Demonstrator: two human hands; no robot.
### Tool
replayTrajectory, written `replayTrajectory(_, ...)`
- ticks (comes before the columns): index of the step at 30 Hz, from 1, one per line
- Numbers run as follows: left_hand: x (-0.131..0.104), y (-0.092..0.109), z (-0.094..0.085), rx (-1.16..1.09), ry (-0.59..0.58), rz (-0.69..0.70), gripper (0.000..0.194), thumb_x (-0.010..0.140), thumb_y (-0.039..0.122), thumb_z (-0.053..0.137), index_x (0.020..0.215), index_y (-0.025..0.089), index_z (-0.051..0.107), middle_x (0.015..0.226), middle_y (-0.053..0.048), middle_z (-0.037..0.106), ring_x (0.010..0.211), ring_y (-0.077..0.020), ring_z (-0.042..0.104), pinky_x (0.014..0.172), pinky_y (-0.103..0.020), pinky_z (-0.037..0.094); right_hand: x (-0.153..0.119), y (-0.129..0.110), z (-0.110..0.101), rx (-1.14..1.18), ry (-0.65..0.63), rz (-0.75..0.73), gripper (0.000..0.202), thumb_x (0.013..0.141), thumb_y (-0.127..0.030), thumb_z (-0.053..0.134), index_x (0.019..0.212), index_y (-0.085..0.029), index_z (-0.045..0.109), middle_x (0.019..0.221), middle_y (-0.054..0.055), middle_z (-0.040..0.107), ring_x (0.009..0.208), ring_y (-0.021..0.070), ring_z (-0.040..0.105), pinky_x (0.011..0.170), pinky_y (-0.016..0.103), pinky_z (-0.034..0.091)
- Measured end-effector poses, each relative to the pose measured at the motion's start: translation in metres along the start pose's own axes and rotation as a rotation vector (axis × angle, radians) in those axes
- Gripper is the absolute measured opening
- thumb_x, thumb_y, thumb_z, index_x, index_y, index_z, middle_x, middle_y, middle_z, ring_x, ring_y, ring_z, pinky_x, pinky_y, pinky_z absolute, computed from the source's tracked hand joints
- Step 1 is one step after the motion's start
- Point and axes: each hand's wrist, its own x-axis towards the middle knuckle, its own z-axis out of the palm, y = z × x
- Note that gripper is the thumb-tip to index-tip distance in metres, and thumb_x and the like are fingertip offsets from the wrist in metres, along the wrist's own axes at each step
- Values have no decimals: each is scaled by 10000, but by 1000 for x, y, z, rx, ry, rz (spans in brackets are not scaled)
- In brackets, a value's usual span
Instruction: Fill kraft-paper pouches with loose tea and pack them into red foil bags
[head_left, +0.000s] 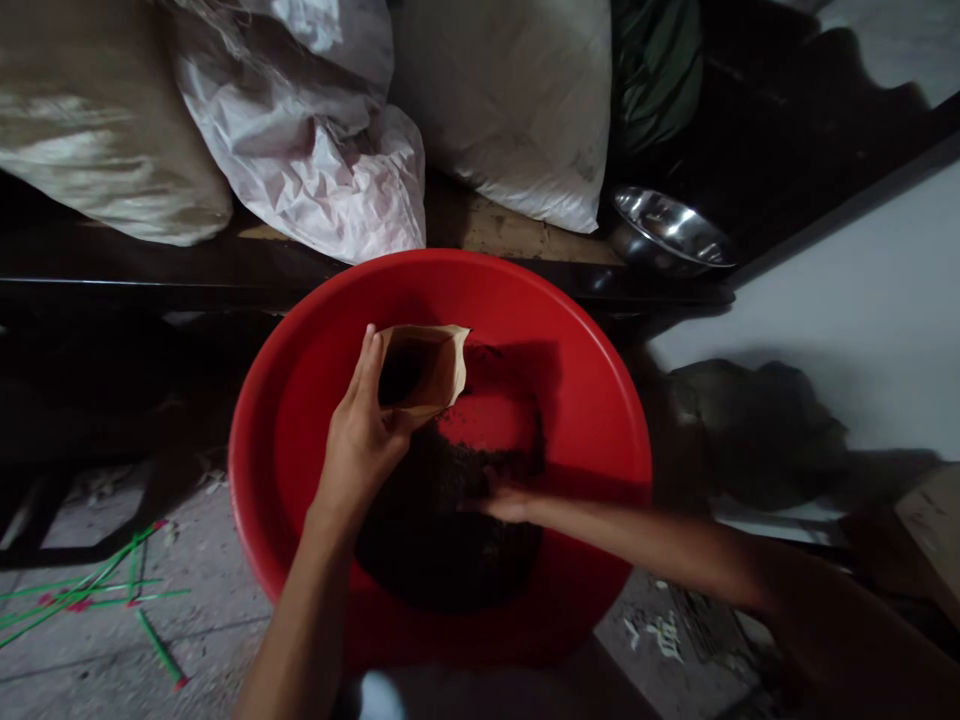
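One large red basin (600, 400) is sitting on the floor, seen from above. One left hand (360, 440) is gripping one small brown paper bag (429, 365), mouth open, over the basin's middle. One right hand (504, 500) is pressing into the one dark heap of loose material (442, 530) in the near half of the basin; its fingers are blurred, so their grip cannot be told. Behind the basin, three pale sacks (315, 170) are lying side by side, and one steel bowl (671, 230) is resting behind it to the right. Green sticks (90, 590) are lying left of the basin.
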Motion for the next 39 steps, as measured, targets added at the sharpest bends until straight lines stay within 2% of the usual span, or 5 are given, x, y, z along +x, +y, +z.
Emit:
replayTrajectory(9,2,-7,-1,-26,-1,53,979,822,26,647,1665,296,229,1710,-63,307,1524,-277,419,1220,-428,474,-15,-32,24,585,-15,-162,596,631,-227,774,1220,-184,696,1154,52,758,1057,243,700,965,385,570)
replayTrajectory(18,0,-9,6,-62,-22,124,980,813,-20,591,1666,295,228,1706,-84,317,1536,-269,409,1239,-455,453,-73,-104,-93,1353,31,-307,572,564,-310,796,1089,-270,571,825,-29,671,632,182,645,448,263,495)
replayTrajectory(23,1,-11,9,-61,-22,161,1012,796,-38,592,1671,306,217,1707,-83,316,1554,-271,378,1269,-494,410,-74,-157,-132,1514,309,-526,613,629,-375,788,1184,-282,544,916,-19,681,713,175,670,624,337,607)
replayTrajectory(29,0,-15,17,-59,-11,147,1090,786,0,619,1692,310,99,1742,-80,208,1586,-286,292,1276,-502,372,-41,-208,-96,1650,529,-490,568,813,-542,624,1273,-218,539,1263,71,673,1102,204,690,1035,436,572)
replayTrajectory(39,0,-16,10,5,-8,111,1091,776,-21,570,1693,321,87,1738,-90,217,1591,-313,269,1275,-533,367,-2,-111,-130,1179,976,-480,491,936,-514,337,1244,-207,563,1298,141,670,1209,248,657,864,385,583)
